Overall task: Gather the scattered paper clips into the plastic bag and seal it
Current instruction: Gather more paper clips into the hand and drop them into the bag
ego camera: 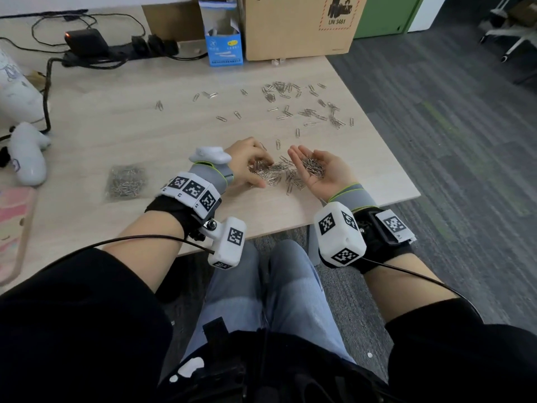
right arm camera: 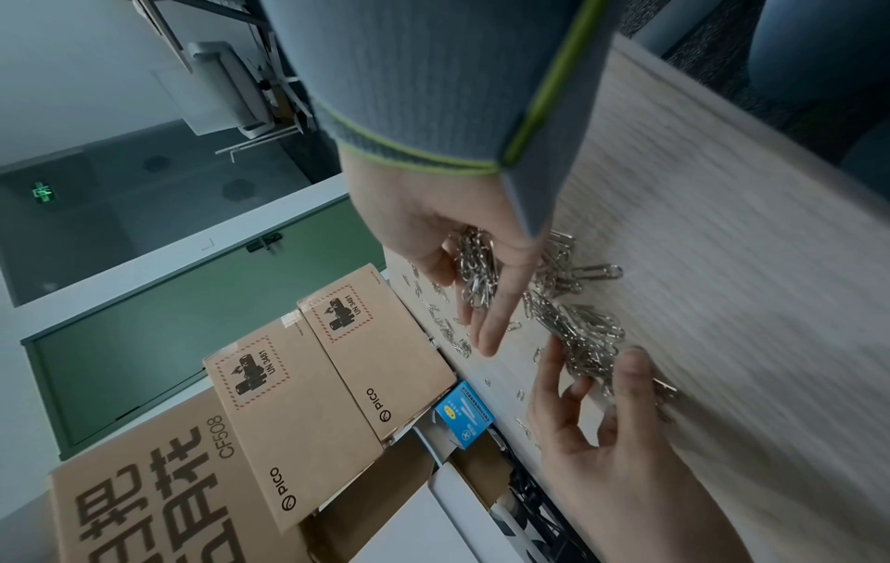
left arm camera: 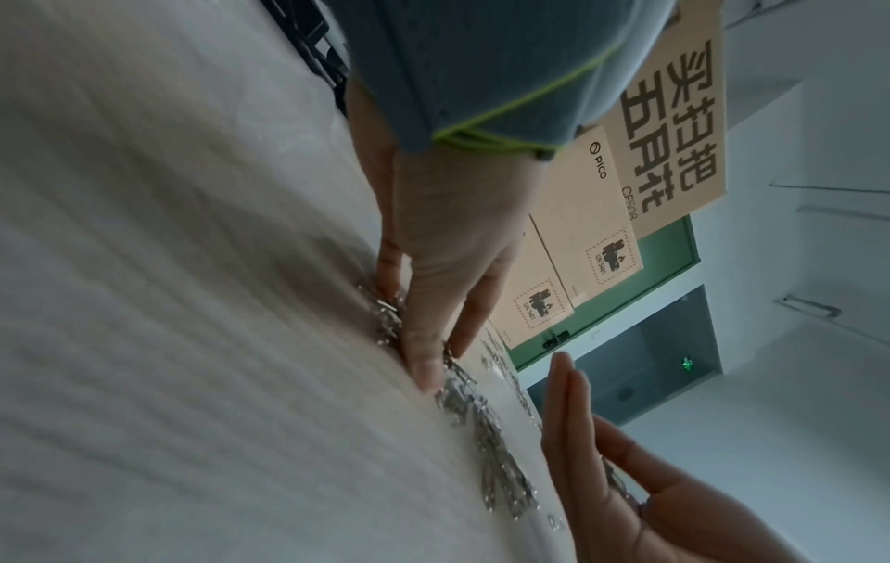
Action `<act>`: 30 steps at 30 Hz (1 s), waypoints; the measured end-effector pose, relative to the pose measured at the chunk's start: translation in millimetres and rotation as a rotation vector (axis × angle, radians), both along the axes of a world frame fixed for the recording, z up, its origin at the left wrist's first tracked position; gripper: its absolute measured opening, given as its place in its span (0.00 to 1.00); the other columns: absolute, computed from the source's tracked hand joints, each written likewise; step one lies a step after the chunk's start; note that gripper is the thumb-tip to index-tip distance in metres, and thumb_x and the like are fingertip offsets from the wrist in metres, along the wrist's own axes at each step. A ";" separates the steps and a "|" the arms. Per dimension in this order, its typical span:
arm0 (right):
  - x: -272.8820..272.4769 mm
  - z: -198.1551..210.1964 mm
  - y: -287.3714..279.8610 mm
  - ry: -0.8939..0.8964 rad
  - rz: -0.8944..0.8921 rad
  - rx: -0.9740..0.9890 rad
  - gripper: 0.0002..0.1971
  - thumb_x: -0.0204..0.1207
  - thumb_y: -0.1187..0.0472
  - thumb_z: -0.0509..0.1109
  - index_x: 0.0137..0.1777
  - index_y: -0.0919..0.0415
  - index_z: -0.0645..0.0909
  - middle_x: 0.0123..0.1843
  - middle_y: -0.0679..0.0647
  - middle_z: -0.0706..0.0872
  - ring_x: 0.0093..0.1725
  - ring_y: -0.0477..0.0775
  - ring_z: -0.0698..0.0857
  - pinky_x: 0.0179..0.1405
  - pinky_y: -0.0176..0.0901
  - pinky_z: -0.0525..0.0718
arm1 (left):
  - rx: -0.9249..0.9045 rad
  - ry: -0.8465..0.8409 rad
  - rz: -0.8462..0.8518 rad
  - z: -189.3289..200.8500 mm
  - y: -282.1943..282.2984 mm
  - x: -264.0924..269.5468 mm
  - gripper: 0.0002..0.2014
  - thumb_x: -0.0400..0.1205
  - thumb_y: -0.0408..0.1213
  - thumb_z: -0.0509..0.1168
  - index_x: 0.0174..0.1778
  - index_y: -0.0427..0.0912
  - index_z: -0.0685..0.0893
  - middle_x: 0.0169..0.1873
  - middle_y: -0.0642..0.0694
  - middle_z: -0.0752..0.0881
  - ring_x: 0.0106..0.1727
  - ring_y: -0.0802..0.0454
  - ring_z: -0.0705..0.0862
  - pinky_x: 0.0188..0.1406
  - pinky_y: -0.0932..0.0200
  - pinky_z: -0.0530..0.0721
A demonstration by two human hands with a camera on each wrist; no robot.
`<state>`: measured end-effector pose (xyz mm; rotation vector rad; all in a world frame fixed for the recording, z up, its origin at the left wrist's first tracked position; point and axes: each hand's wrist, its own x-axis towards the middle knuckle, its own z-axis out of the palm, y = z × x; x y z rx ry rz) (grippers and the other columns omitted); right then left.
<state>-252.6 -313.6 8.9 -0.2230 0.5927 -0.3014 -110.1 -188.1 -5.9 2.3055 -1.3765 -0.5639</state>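
- My right hand is turned palm up just above the near edge of the surface, fingers straight and together pointing away from me; its grip is released, cradling a small heap of paper clips in the palm.
- My left hand lies palm down just beside it, fingertips on a loose pile of clips lying between the two hands. From the right wrist view its fingers look bent over the pile, thumb touching clips; I cannot tell whether any clip is actually pinched.
- That pile spreads roughly left to right across the surface, its clips lying flat and pointing every which way.
- Farther out, toward the far right corner, scattered clips lie flat in small clusters and singly, with no common direction.
- The plastic bag lies flat to the left of my left wrist, well apart from the pile, already holding a mass of clips. I cannot make out which side its opening faces.
- A blue carton and a cardboard box stand at the far edge.
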 end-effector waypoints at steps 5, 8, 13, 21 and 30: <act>0.6 0.0 -2.5 0.002 -0.009 0.006 0.14 0.85 0.69 0.51 0.50 0.78 0.76 0.47 0.72 0.82 0.72 0.66 0.75 0.38 0.50 0.88 | -0.059 -0.041 0.072 -1.6 -10.2 -7.8 0.13 0.69 0.38 0.75 0.48 0.41 0.87 0.48 0.45 0.78 0.43 0.49 0.77 0.50 0.57 0.75; 2.0 -1.4 -4.2 0.003 -0.007 0.009 0.14 0.85 0.69 0.50 0.50 0.78 0.76 0.47 0.72 0.82 0.73 0.67 0.74 0.41 0.50 0.87 | -0.046 -0.082 0.076 -2.5 -15.1 -7.5 0.09 0.72 0.38 0.73 0.46 0.41 0.86 0.49 0.42 0.82 0.43 0.52 0.75 0.44 0.61 0.70; 6.2 -4.4 -8.2 0.007 0.002 0.018 0.14 0.85 0.69 0.50 0.50 0.78 0.76 0.48 0.73 0.82 0.73 0.67 0.74 0.42 0.51 0.86 | -0.022 -0.092 0.109 0.7 -24.3 -1.2 0.07 0.73 0.35 0.71 0.46 0.40 0.86 0.45 0.43 0.85 0.40 0.51 0.78 0.40 0.61 0.72; 10.4 -5.3 -13.5 0.005 0.015 -0.002 0.14 0.84 0.69 0.50 0.50 0.79 0.75 0.48 0.76 0.80 0.73 0.71 0.73 0.55 0.61 0.80 | -0.160 0.240 0.236 14.5 -31.1 14.0 0.04 0.71 0.30 0.74 0.39 0.41 0.87 0.24 0.52 0.85 0.18 0.70 0.80 0.32 0.76 0.81; 23.4 -2.3 -11.6 0.067 0.069 -0.104 0.09 0.85 0.68 0.53 0.50 0.71 0.74 0.48 0.68 0.80 0.46 0.69 0.82 0.56 0.57 0.86 | -0.234 0.287 0.041 42.5 -61.1 -8.7 0.04 0.71 0.33 0.75 0.37 0.44 0.87 0.19 0.60 0.84 0.22 0.70 0.82 0.30 0.74 0.81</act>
